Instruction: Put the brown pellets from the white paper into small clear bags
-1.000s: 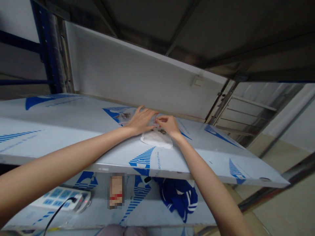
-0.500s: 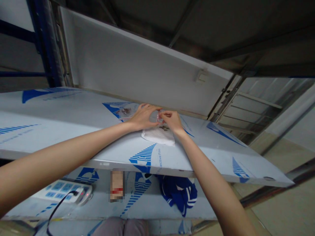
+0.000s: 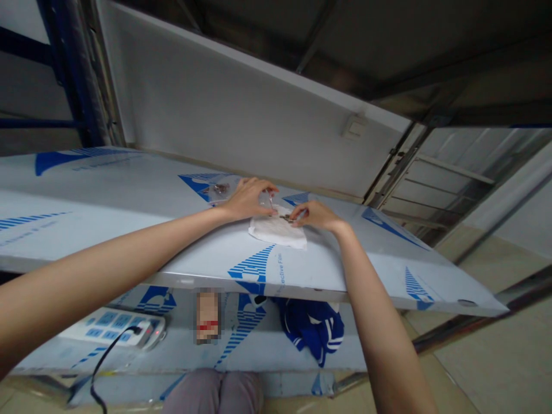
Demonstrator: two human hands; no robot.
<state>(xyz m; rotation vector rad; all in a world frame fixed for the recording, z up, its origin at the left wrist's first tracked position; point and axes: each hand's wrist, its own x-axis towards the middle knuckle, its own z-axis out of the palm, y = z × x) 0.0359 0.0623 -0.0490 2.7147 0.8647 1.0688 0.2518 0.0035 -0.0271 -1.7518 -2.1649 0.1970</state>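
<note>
A white cloth or tissue (image 3: pixel 276 231) lies on the film-covered upper shelf, with small dark pieces (image 3: pixel 286 218) near its back edge. My left hand (image 3: pixel 252 198), thumb and fingers curved, holds a small clear plastic bag (image 3: pixel 266 200) behind the cloth. At the cloth's right side, the fingertips of my right hand (image 3: pixel 314 215) are pinched together at the small pieces; whatever is between them is too small to make out. Left of my left hand lies another clear bag (image 3: pixel 219 191) with brownish contents.
On the lower shelf (image 3: pixel 181 351) are a white power strip (image 3: pixel 114 326) with a black cable, a blurred-out item (image 3: pixel 208 316) and a blue cloth with white stripes (image 3: pixel 313 326). A wall rises behind the upper shelf.
My right hand has moved from the bag's opening by my left hand, down and to the right, to the small pieces on the cloth. My left hand stays with the bag.
</note>
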